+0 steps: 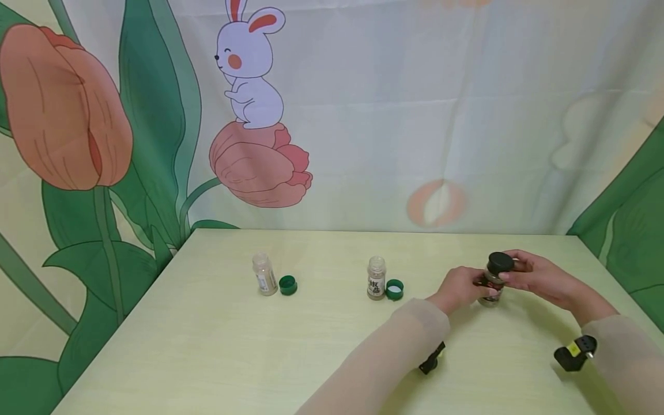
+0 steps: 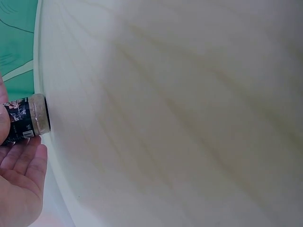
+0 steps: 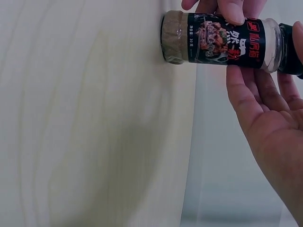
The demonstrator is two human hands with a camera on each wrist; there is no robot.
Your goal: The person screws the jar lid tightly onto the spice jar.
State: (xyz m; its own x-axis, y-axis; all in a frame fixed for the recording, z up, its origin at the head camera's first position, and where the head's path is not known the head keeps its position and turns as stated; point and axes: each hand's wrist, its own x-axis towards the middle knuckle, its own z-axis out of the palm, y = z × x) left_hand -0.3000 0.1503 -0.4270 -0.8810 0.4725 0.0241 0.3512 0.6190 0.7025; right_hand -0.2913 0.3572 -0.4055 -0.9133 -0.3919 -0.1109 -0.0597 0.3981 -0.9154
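Observation:
In the head view, at the right of the table, a spice jar point(image 3: 227, 40) with a black cap point(image 1: 500, 262) stands about upright. It has a dark label and brownish powder inside. My left hand point(image 1: 460, 287) grips the jar's body, its thumb on the label. From the other side, my right hand point(image 1: 542, 279) pinches around the black cap, its fingers reaching behind the neck. The left wrist view shows the jar's base close to the table; whether it touches cannot be told.
A clear jar point(image 1: 265, 275) stands uncapped at the left with a green cap point(image 1: 287, 285) beside it. Another uncapped jar point(image 1: 376, 279) with a green cap point(image 1: 395, 289) stands mid-table. The wooden table point(image 1: 218, 346) ends at a printed curtain point(image 1: 363, 115) behind.

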